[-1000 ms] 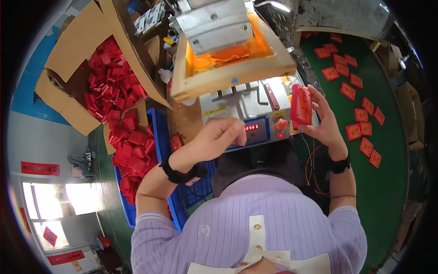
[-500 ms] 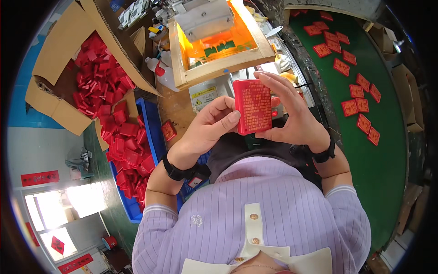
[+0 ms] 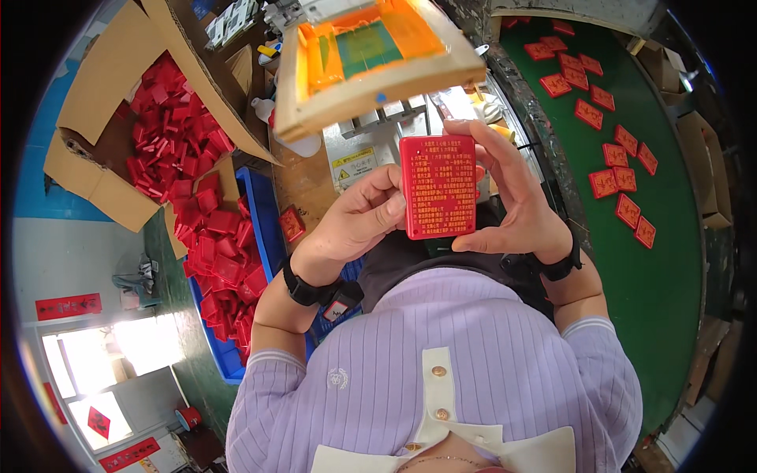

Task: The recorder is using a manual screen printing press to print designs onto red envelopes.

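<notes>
A flat red plastic case (image 3: 439, 188) with rows of yellow print is held upright, its printed face toward me. My left hand (image 3: 367, 213) pinches its left edge, thumb in front and fingers behind. Around the right side curves my right hand (image 3: 516, 197), thumb at the lower right corner and index finger by the upper right corner. Part of its other fingers is hidden behind the case. Beyond the case, a wooden printing frame (image 3: 378, 108) with orange mesh and a green patch is tilted up over a metal base (image 3: 347, 146).
To my left, a blue crate (image 3: 264, 213) and a cardboard box (image 3: 91, 169) hold many red cases. One red case (image 3: 291, 224) lies on the bench beside the crate. A green conveyor belt (image 3: 631, 315) with several printed cases (image 3: 603, 184) runs along my right.
The wooden frame has swung up and tilted, showing more of its mesh. The case in my hands has turned to face me more squarely; both hands stay around it.
</notes>
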A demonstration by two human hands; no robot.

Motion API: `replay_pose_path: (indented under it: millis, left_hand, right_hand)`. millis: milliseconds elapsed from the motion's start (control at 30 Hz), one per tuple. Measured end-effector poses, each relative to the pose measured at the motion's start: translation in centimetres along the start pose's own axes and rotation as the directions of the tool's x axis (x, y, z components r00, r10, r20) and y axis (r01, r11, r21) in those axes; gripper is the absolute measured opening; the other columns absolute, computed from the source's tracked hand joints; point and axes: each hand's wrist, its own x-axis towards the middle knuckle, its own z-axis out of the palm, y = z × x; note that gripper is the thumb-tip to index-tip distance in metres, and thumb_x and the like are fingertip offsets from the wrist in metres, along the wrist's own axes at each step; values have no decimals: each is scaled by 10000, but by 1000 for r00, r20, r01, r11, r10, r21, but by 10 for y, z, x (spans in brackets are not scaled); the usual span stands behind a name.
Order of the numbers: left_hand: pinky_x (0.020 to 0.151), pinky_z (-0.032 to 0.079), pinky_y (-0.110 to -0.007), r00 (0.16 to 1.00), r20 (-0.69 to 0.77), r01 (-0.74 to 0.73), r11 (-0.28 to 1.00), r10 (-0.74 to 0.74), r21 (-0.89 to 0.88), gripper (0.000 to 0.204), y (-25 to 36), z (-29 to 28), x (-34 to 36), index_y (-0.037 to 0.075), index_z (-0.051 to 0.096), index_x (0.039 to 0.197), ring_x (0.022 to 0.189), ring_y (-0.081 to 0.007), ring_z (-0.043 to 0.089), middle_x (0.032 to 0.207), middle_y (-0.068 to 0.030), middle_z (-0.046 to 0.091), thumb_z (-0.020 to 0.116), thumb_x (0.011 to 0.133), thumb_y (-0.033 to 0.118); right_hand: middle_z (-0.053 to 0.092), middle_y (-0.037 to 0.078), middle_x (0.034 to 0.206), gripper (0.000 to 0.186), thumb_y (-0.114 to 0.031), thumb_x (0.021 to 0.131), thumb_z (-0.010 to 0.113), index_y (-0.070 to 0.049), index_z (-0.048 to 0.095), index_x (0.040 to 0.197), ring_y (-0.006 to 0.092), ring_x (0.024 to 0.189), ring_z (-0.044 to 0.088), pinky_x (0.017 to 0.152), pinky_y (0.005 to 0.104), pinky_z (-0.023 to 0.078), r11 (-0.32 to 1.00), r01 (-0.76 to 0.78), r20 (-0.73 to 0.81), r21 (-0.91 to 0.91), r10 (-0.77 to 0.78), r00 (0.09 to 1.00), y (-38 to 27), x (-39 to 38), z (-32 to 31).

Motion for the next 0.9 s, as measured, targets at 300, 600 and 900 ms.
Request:
replay_pose_path:
  millis: [300,600,900]
  left_hand:
    - [817,444,-274,999,0,-44,998,44,38,280,-3,0,0,26,459,1141,918,-98,537,1051,-43,553,505,941,216]
    - [871,444,-292,999,28,-42,999,42,11,291,-3,1,3,16,444,1145,1001,-120,547,1096,-64,554,503,940,214]
    - [851,440,-270,999,40,-31,999,32,-4,254,-5,-1,6,25,459,1126,954,-101,547,1066,-45,558,503,942,195]
  right_hand:
    - [395,139,1379,991,-282,608,836,-17,277,1382,257,1274,383,1090,405,205,1000,10,-6,-12,-10,1000,0,-1,1]
    - [409,139,1372,994,-305,602,834,-28,285,1382,265,1262,399,1092,423,197,998,17,-18,-68,-18,1000,0,-4,-2]
    - [409,141,1365,965,-303,601,826,-38,309,1371,296,1257,383,1081,445,220,996,-4,-40,-94,0,999,2,-9,0]
